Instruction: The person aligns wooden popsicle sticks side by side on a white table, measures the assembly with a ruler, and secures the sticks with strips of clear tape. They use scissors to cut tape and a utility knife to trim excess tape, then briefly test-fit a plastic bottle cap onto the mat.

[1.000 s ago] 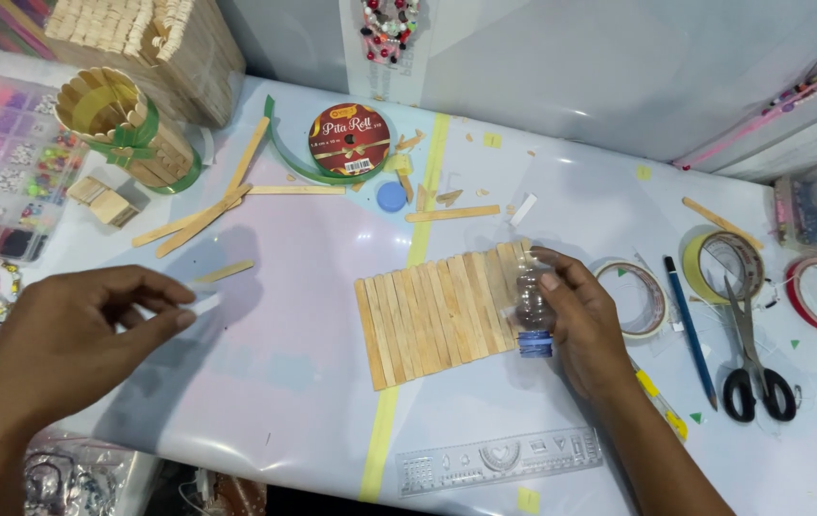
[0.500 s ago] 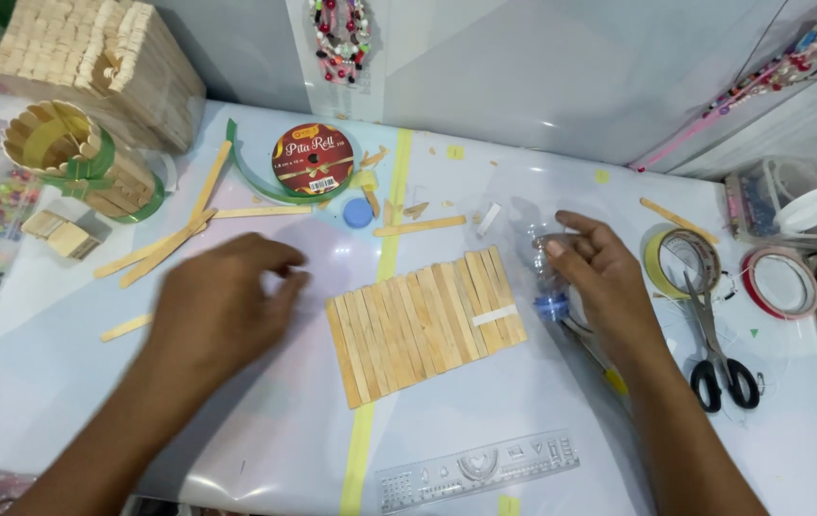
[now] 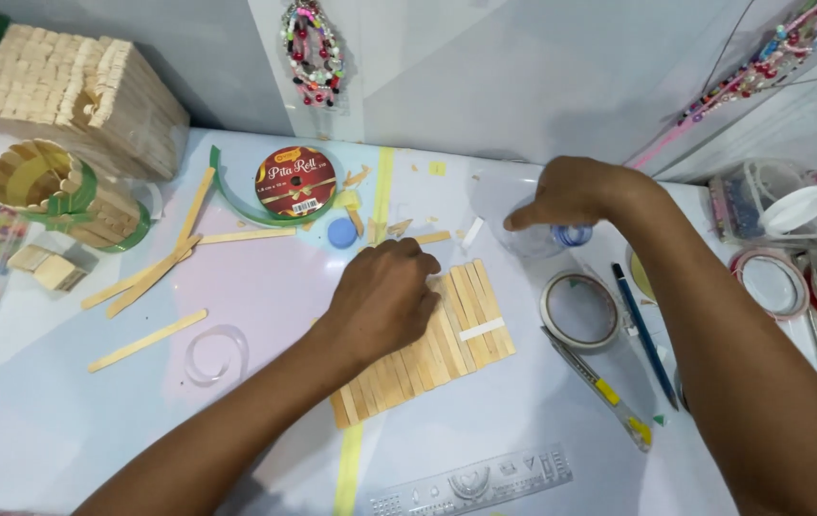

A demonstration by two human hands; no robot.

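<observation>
A flat panel of wooden craft sticks [image 3: 446, 334] laid side by side lies in the middle of the white table, with a small strip of tape across its right part. My left hand [image 3: 384, 296] rests on the panel's upper left corner, fingers curled down onto the sticks. My right hand [image 3: 571, 196] is farther back and to the right, closed around the top of a small clear bottle [image 3: 561, 237] with a blue collar, which stands on the table.
A roll of clear tape [image 3: 580, 308], a utility knife [image 3: 599, 387] and a pencil [image 3: 645, 334] lie right of the panel. A ruler [image 3: 470, 483] sits at the front edge. Loose sticks [image 3: 145, 339], a red ribbon spool [image 3: 295, 182], a blue cap [image 3: 342, 232] and stick-built boxes [image 3: 83, 96] are at the left.
My left hand moved right onto the stick panel. My right hand carried the small bottle from beside the panel to the back of the table.
</observation>
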